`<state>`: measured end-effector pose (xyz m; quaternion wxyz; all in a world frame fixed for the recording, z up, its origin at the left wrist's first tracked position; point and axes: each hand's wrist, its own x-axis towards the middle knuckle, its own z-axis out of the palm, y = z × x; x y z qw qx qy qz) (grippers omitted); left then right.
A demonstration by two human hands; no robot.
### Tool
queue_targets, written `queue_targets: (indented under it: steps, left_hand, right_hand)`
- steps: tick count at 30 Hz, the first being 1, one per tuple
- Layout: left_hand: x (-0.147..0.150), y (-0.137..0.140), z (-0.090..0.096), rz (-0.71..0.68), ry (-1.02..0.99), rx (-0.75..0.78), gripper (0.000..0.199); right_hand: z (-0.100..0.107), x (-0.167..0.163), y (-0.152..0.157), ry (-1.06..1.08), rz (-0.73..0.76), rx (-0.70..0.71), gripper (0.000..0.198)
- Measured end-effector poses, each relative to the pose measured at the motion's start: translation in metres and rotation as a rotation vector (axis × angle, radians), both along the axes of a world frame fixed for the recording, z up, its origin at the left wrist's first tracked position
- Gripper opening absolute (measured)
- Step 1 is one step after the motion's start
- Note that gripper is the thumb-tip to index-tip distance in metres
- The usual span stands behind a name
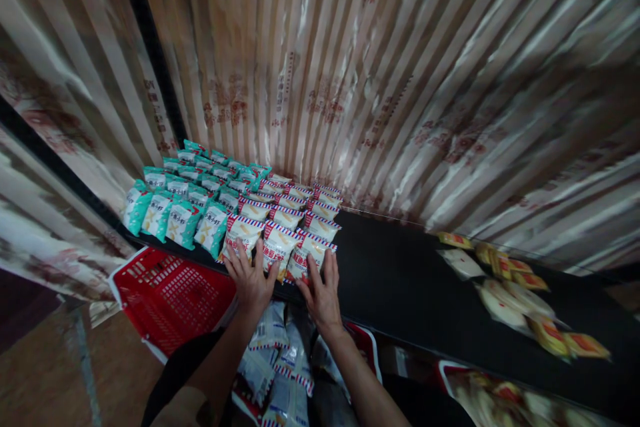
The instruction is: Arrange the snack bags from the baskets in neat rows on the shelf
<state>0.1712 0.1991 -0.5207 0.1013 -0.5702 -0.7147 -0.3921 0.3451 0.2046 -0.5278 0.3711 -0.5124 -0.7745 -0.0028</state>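
Observation:
Rows of white snack bags with red-and-blue striped edges (285,217) stand upright on the black shelf (385,273). My left hand (250,277) rests its spread fingers on the front left bag (243,230). Against the front right bag (320,243) lies my right hand (321,290), fingers also apart. Between them stands the front middle bag (278,240). Both hands touch the bags from the front and grip none of them. To the left stand several rows of teal snack bags (183,219).
Below the shelf's front edge are a red basket (175,303) and a heap of striped-edge bags (285,353). Yellow packets (550,335) and pale packs (503,303) lie on the shelf's right part. Another basket (445,373) with packets stands lower right. A pleated printed curtain (320,67) hangs behind.

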Motion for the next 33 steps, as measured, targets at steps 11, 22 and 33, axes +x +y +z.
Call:
queue_targets:
  steps: [11,22,33]
  left_hand:
    - [0.005,0.008,-0.005,-0.016,0.014,0.014,0.060]
    - [0.006,0.010,0.001,-0.019,0.000,-0.048,0.059]
    - [0.004,0.009,-0.004,-0.003,-0.027,-0.050,0.062]
  right_hand:
    - [-0.003,0.000,0.002,0.019,-0.031,-0.049,0.062]
    - [-0.001,-0.001,0.008,0.042,-0.015,-0.091,0.060]
    - [-0.001,-0.002,0.007,0.034,-0.023,0.016,0.059]
